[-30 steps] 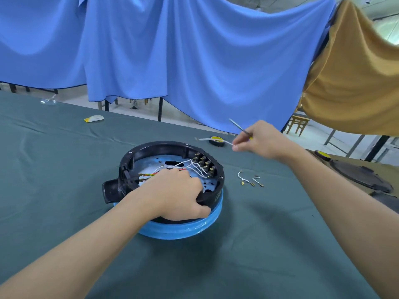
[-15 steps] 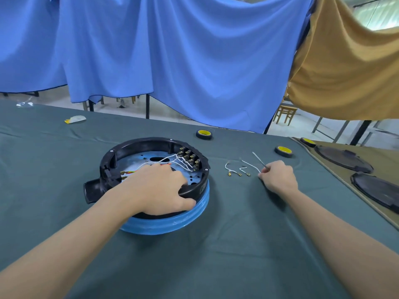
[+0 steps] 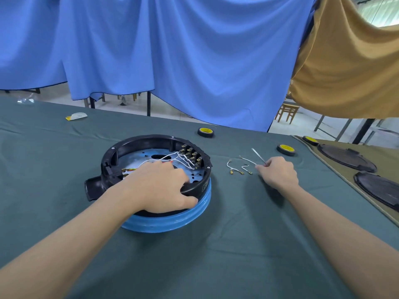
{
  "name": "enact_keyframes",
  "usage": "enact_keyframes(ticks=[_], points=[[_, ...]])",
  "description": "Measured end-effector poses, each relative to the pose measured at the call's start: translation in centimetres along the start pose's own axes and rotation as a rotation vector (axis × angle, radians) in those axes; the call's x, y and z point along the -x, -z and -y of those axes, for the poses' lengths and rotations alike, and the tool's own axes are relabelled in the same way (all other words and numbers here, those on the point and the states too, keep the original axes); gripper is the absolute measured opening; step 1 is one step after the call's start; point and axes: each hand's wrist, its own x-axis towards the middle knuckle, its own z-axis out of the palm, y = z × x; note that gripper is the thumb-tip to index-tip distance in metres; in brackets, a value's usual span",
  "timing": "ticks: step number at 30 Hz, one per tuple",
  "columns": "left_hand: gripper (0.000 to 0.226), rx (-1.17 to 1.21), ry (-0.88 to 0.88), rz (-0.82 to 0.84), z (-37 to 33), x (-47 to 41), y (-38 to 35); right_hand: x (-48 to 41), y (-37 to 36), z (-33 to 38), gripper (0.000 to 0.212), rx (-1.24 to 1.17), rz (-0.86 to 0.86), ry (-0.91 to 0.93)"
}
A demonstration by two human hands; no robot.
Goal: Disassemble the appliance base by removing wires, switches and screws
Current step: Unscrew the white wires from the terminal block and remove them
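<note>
Left hand [image 3: 164, 186] grips the near rim of a round black plastic appliance base [image 3: 138, 143], its fingers curled over the wall into the open interior and the thumb lying along the outside just above the base's blue lower band. The base stands left of centre on a worktop [image 3: 216, 266] covered in dark green cloth, with a stubby spout pointing left. Inside it, thin white wires [image 3: 179, 161] run across a pale blue floor to a row of brass-tipped switch terminals [image 3: 191, 155] on the far right wall. To the right, right hand [image 3: 277, 172] rests on the cloth with its fingers closed round a thin metal tool [image 3: 258, 155] that points up and away. A loose white wire [image 3: 248, 161] reaches its fingertips; whether it is pinched too cannot be told. Two more short white wires with brass connectors [image 3: 234, 169] lie between the hand and the base. Three black tape rolls with yellow cores [image 3: 206, 132] sit towards the far edge, a white and yellow scrap [image 3: 76, 116] lies far left, and two flat black round plates [image 3: 347, 159] rest on an olive cloth at right. Blue drapes [image 3: 194, 61] and a mustard cloth [image 3: 349, 72] hang behind.
</note>
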Motion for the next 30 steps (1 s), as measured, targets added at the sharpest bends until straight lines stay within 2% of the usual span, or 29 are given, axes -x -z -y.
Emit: enact_keyframes(ticks=[4,8,12,15,18,20,23,24,30], points=[[0.038,0.029,0.013,0.017,0.2,0.1,0.0,2.1,1.1,2.6,0.033,-0.158,0.018,0.108],[0.043,0.085,0.063,0.074,-0.3,0.2,0.0,5.3,2.2,5.6,0.015,-0.297,0.225,0.243],[0.043,0.116,0.135,0.041,-1.8,0.1,-0.4,8.3,2.7,7.9,0.012,-0.385,0.384,0.434],[0.04,0.099,0.208,-0.003,-3.0,0.1,-0.4,9.5,3.2,9.3,0.012,-0.351,0.427,0.572],[0.043,0.05,0.214,-0.004,-3.3,0.0,0.0,9.4,3.6,10.1,0.012,-0.251,0.396,0.622],[0.048,0.09,0.146,0.093,-2.7,0.0,0.6,9.0,4.0,10.2,0.009,-0.199,0.371,0.628],[0.055,0.173,0.047,0.334,-0.9,0.4,1.9,8.6,4.8,10.2,0.004,-0.187,0.371,0.65],[0.057,0.176,0.027,0.36,-0.5,0.4,2.0,8.5,5.2,10.1,0.005,-0.193,0.374,0.653],[0.053,0.102,-0.002,0.127,-1.6,-0.1,0.5,8.3,6.0,10.0,0.011,-0.082,0.386,0.677]])
